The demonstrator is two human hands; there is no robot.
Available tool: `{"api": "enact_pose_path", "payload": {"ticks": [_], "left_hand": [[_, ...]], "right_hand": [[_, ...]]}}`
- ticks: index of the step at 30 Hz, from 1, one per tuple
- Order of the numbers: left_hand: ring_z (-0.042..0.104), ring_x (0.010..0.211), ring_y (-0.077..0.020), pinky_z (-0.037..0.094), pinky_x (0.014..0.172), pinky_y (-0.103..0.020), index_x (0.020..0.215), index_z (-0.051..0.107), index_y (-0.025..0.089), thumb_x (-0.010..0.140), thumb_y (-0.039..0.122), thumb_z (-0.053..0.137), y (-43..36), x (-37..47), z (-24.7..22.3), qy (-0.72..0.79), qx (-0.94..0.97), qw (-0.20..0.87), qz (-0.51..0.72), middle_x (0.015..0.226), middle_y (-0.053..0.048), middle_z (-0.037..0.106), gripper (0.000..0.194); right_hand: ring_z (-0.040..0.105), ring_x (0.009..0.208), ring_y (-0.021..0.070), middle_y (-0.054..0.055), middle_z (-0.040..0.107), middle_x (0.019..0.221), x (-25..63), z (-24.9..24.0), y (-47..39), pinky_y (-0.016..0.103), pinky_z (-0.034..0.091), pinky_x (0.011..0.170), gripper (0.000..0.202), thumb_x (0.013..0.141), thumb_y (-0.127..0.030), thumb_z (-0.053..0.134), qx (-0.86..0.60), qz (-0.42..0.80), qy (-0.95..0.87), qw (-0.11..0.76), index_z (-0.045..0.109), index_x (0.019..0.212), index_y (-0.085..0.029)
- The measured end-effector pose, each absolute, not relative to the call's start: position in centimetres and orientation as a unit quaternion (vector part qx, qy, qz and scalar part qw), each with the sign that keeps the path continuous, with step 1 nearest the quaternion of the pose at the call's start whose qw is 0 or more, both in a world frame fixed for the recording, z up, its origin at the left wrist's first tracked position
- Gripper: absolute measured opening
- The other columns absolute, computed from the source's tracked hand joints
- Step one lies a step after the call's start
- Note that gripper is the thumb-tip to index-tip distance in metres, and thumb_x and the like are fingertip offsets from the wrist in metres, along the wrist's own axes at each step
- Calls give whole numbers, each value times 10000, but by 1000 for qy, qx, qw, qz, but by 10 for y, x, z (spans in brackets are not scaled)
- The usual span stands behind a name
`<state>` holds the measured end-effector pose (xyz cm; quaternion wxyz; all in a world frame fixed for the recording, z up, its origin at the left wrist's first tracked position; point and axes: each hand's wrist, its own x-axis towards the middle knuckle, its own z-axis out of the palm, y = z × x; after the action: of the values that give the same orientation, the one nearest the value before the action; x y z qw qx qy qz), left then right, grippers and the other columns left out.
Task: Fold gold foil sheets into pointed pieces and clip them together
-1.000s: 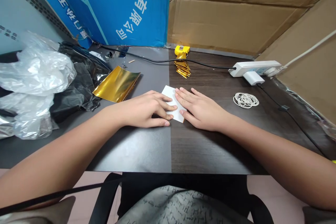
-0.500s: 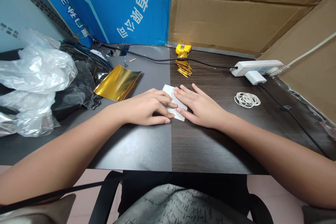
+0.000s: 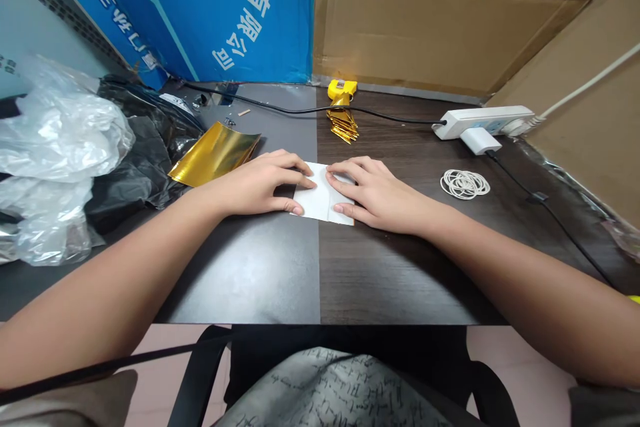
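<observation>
A small sheet of white paper (image 3: 317,203) lies on the table between my hands, with a crease running down it right of its middle. My left hand (image 3: 260,181) rests at the paper's left side, fingertips on its upper part and thumb at the lower left corner. On the right side, my right hand (image 3: 373,192) lies with fingertips on the upper edge and thumb near the lower right corner. Both hands have fingers and thumb apart. Gold foil sheets (image 3: 216,153) lie beyond my left wrist. Parts of the paper's side edges are hidden under my fingers.
Folded gold foil strips (image 3: 343,123) and a yellow tool (image 3: 343,88) lie at the back, crossed by a black cable (image 3: 295,110). White rubber bands (image 3: 465,184) and a power strip (image 3: 487,120) are at right. Plastic bags (image 3: 65,140) crowd the left. Cardboard walls (image 3: 410,27) stand behind.
The paper now shows wider and flatter, with a crease visible. My left hand has moved left across it, and my hands are farther apart. The whole view has shifted slightly.
</observation>
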<state>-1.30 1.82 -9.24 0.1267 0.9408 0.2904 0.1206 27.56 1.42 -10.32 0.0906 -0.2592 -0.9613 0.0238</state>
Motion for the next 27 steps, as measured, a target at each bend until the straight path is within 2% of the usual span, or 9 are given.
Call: {"api": "enact_pose_path", "payload": {"ticks": [3, 7, 10, 14, 19, 24, 27], "left_hand": [[566, 1190, -270, 421, 1051, -422, 1263, 717, 219, 911, 600, 664, 18, -12, -92, 292, 938, 134, 128, 1303, -115, 645, 521], [569, 1165, -261, 427, 1041, -406, 1251, 722, 213, 918, 580, 667, 18, -12, -91, 281, 940, 136, 137, 1267, -110, 655, 499], [578, 1132, -253, 448, 1014, -388, 1238, 727, 215, 916, 566, 675, 18, -12, -93, 286, 938, 130, 145, 1236, -104, 661, 479], [614, 1114, -234, 484, 1004, -362, 1227, 725, 187, 922, 514, 691, 17, -9, -94, 283, 930, 133, 193, 1192, -110, 655, 449], [635, 1059, -194, 568, 849, -276, 1212, 722, 185, 875, 434, 771, 11, 1, -92, 269, 896, 205, 288, 1169, -107, 648, 421], [646, 1082, -165, 583, 949, -288, 1330, 657, 204, 957, 329, 680, 3, 11, -97, 285, 828, 290, 386, 1242, -109, 572, 394], [663, 1077, -172, 594, 942, -298, 1328, 636, 181, 953, 282, 682, -1, 18, -99, 274, 821, 299, 403, 1230, -111, 565, 391]], "right_hand": [[504, 1243, 338, 203, 557, 1396, 273, -104, 9, 542, 480, 1052, 532, 1029, -430, 490, -267, 39, -955, 123, 588, 1412, -73], [527, 1247, 320, 175, 602, 1378, 271, -107, 5, 509, 491, 1066, 458, 1024, -371, 479, -267, 43, -951, 152, 606, 1361, -87], [557, 1244, 305, 153, 630, 1357, 271, -108, 2, 487, 511, 1045, 366, 1022, -369, 494, -279, 41, -944, 169, 654, 1236, -120], [625, 1144, 287, 134, 655, 1273, 270, -108, 0, 450, 549, 955, 302, 1017, -367, 512, -286, 30, -942, 174, 707, 1089, -149], [621, 1149, 293, 148, 647, 1257, 270, -109, 1, 453, 541, 970, 303, 993, -369, 543, -275, 40, -942, 190, 712, 1100, -142], [599, 1174, 293, 159, 627, 1244, 270, -110, 3, 455, 507, 1025, 279, 985, -346, 551, -256, 77, -943, 200, 698, 1089, -134], [607, 1149, 298, 166, 629, 1237, 268, -111, 4, 461, 508, 1007, 270, 985, -342, 550, -255, 77, -943, 201, 686, 1075, -127]]}}
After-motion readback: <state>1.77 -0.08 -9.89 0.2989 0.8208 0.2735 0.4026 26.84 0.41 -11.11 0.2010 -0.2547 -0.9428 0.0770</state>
